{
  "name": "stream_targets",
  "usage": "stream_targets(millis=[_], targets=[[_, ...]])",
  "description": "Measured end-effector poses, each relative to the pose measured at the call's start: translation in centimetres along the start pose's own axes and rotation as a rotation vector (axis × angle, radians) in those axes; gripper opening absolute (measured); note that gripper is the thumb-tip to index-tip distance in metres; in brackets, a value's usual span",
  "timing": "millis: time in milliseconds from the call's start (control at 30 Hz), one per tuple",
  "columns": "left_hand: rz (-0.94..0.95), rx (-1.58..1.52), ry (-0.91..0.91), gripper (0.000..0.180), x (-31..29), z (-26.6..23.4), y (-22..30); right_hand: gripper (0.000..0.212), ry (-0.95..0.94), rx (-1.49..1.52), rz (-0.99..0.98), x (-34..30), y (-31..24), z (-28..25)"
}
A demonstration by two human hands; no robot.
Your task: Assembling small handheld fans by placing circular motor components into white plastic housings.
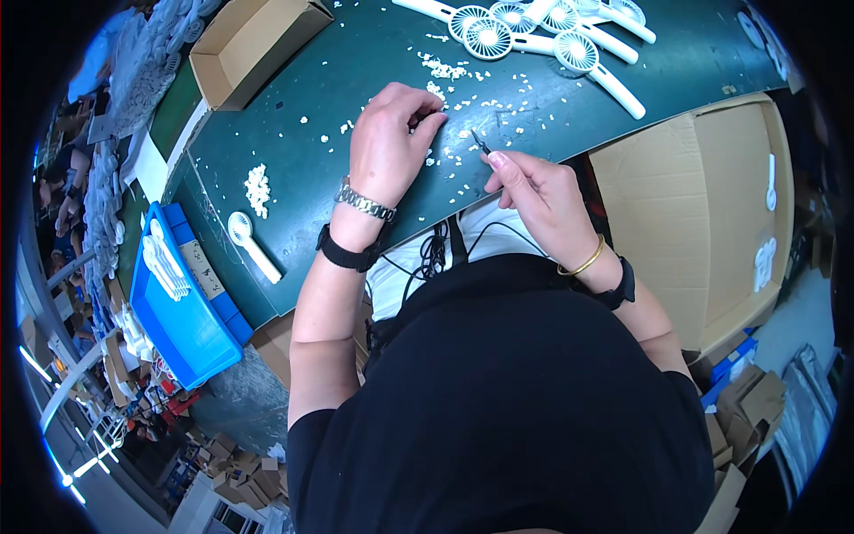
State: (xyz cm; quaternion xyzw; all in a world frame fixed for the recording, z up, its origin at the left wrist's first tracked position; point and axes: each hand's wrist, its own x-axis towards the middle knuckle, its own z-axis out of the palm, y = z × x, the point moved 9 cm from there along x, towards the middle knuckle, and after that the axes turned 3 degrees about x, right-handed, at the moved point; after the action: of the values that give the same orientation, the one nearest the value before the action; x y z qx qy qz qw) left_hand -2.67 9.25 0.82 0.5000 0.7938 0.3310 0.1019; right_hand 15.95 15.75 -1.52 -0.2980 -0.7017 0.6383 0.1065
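My left hand [391, 133] is over the green worktable [329, 209], fingers curled and thumb close to the fingertips. Whatever it may be pinching is too small or hidden to tell. Around its fingertips lie many tiny white pieces [442, 69], some heaped and some scattered. In my right hand [538, 187], just to the right, a thin dark pointed tool [480, 142] is gripped between thumb and fingers, its tip towards the left hand. White handheld fans [577, 53] with round grilles lie piled at the far side of the table.
A single white fan [253, 246] and a small heap of white pieces [257, 190] lie at the left. Past the table's left edge is a blue bin [182, 334] holding white parts. An open cardboard box [253, 53] stands far left; a larger carton [654, 222] is at right.
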Motion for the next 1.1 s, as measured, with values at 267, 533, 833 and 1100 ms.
stream_targets(millis=[267,533,833,1100], targets=[[0.165,0.172,0.028,0.015,0.3,0.5,0.8,0.039,0.011,0.023,-0.022,0.0,0.2,-0.1],[-0.329,-0.699,-0.048,0.016,-2.3,-0.3,0.0,0.038,-0.013,0.098,0.018,-0.1,-0.1,0.0],[-0.355,-0.819,-0.053,0.024,-4.3,0.7,1.4,0.037,-0.004,-0.002,-0.129,-0.1,-1.2,0.2],[-0.364,-0.828,-0.033,0.02,-4.5,0.6,1.6,0.037,-0.007,-0.016,-0.139,-0.2,-1.4,0.3]])
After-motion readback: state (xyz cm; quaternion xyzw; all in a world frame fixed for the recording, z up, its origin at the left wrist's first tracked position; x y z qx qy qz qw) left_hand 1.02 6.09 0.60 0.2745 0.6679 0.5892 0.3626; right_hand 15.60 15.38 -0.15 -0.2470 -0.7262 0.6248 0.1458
